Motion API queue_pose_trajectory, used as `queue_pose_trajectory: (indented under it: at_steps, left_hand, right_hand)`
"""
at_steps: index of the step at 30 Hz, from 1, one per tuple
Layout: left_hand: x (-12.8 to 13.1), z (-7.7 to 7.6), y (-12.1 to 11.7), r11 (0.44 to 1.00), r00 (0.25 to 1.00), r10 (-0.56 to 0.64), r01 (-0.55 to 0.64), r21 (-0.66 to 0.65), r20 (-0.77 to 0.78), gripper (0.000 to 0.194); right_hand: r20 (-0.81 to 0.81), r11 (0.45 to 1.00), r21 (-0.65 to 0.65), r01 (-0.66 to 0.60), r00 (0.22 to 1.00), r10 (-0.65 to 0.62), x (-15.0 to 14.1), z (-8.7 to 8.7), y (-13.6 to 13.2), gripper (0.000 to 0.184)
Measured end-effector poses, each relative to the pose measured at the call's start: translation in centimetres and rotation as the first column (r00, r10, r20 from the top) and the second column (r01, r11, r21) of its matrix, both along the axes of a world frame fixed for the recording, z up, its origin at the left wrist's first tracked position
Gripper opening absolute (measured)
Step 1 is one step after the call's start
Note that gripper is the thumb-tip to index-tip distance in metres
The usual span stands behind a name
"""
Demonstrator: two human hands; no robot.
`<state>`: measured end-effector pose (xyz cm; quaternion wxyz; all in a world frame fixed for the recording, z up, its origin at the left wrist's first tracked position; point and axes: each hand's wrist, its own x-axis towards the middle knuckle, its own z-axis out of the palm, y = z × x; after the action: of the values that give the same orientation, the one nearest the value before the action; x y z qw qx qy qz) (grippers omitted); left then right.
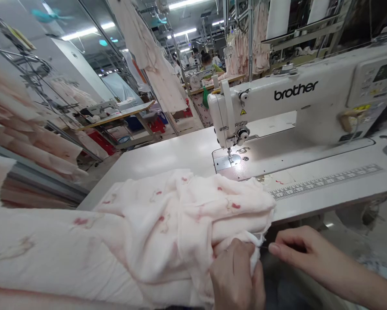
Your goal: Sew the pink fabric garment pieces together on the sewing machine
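Down at the bottom centre of the frame, the person's left hand [235,275] is curled around a bunched fold of pale pink printed fabric [187,224], gripping it. The right hand [305,254], reaching in from the lower right, has its fingers drawn together in a small pinch just beside that fold; whether they hold a thread is too fine to tell. The fabric heaps across the lower left and onto a white sewing table [154,159], just short of the needle [229,158] of a white Brother sewing machine [277,99] at upper right. A printed ruler scale [326,183] runs along the tabletop. Garments [151,47] hang overhead, and a co-worker [209,64] sits behind a further machine table [216,84], upper centre
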<state>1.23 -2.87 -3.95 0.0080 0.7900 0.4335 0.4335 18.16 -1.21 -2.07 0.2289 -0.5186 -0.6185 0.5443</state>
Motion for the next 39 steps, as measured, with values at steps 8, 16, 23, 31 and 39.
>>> queue_pose_trajectory:
  at_steps: [8,16,23,31,39]
  left_hand:
    - [0.1,-0.5,-0.1,0.841,0.925,0.146,0.070,-0.536,0.350,0.009]
    - [0.7,1.9,0.5,0.506,0.691,0.393,0.388,-0.770,0.606,0.012]
    - [0.4,0.3,0.1,0.790,0.895,0.203,0.091,-0.607,0.398,0.004]
    - [0.5,-0.3,0.3,0.985,0.991,0.108,-0.097,-0.145,0.073,0.018]
    - [1.0,-1.1,0.2,0.988,0.989,0.145,-0.145,0.043,0.010,0.017]
  right_hand:
    - [-0.306,0.921,-0.389,-0.001,0.943,-0.129,0.0,-0.7,-0.2,0.048]
    - [-0.477,0.849,-0.526,-0.051,0.844,-0.245,-0.9,-1.0,-1.0,0.045]
    - [-0.314,0.945,-0.328,0.019,0.941,-0.128,-0.7,-0.4,-0.7,0.045]
    - [0.239,0.985,0.163,0.059,0.966,-0.097,-0.3,-0.2,-0.6,0.038]
    - [0.188,0.987,0.132,0.086,0.976,-0.110,-0.5,-1.4,-0.7,0.043]
